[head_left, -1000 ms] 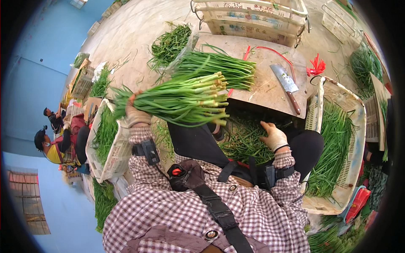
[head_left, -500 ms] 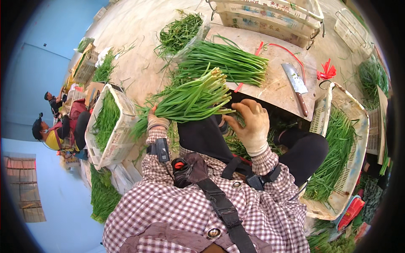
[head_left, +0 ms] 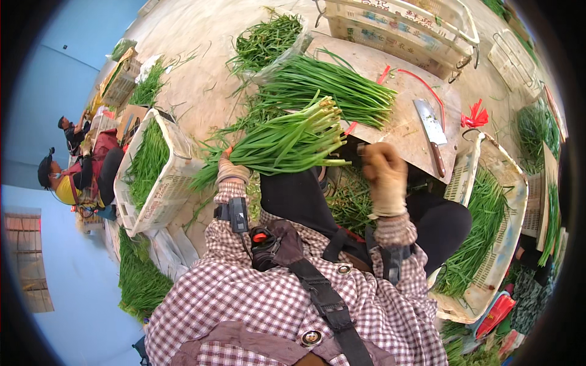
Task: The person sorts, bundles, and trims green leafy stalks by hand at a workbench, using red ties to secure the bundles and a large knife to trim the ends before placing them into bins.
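Observation:
My left hand (head_left: pixel 234 170), in a pale glove, is wrapped around a bunch of garlic chives (head_left: pixel 282 141) from below, above my left knee. The pale stem ends of the bunch point right and the leaves trail left. To the right of those ends, apart from them, hovers my right hand (head_left: pixel 383 168), its fingers curled in and somewhat blurred. Whatever it may pinch is hidden. Beyond the held bunch, more garlic chives (head_left: pixel 342 88) lie across a board (head_left: pixel 406 143), over a red strap (head_left: pixel 383 75). A cleaver (head_left: pixel 430 125) rests on the board's right part.
A crate (head_left: pixel 519 201) of chives stands right, another (head_left: pixel 171 174) left. Stacked crates (head_left: pixel 390 39) stand behind the board. Red ties (head_left: pixel 474 116) lie near the right crate. A clear bag (head_left: pixel 268 43) of greens sits at the back. Two people (head_left: pixel 73 177) sit at far left.
My right hand has moved right, away from the stem ends, and its spread fingers have curled in. My left hand still holds the bunch in nearly the same place.

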Action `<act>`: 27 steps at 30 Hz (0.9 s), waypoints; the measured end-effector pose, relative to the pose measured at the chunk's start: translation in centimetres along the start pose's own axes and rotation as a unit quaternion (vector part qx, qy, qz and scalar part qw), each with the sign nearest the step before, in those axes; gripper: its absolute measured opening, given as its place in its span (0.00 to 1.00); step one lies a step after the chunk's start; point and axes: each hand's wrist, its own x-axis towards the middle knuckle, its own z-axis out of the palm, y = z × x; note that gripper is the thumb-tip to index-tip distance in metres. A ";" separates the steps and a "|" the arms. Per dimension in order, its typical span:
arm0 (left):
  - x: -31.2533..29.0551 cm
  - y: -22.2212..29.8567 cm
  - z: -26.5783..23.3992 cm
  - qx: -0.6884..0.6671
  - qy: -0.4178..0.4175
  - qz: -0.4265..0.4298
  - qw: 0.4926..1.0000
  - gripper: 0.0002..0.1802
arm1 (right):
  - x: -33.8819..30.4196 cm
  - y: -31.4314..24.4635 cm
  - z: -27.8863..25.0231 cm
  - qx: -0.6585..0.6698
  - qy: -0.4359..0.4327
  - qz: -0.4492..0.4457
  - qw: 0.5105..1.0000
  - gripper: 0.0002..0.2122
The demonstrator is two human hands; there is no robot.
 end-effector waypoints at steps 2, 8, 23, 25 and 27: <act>-0.2 -0.1 0.0 0.001 0.015 -0.001 1.000 0.18 | -0.2 -3.1 -0.2 -0.149 0.039 -0.104 0.982 0.01; -0.6 -0.6 0.1 -0.004 -0.022 -0.002 1.000 0.16 | 1.6 -2.8 6.8 -0.684 -0.084 -0.337 0.642 0.07; 0.0 1.0 -1.2 -0.014 0.014 0.025 1.000 0.14 | -0.7 -3.9 -9.3 -0.421 -0.241 0.137 0.864 0.08; 0.3 1.0 -1.2 0.010 0.005 0.018 1.000 0.14 | -2.8 -3.4 -8.3 -0.807 -0.165 -0.021 0.567 0.10; 0.1 0.6 -1.5 -0.012 -0.017 0.019 1.000 0.19 | -2.1 -3.5 -4.3 -0.594 -0.106 -0.070 0.795 0.10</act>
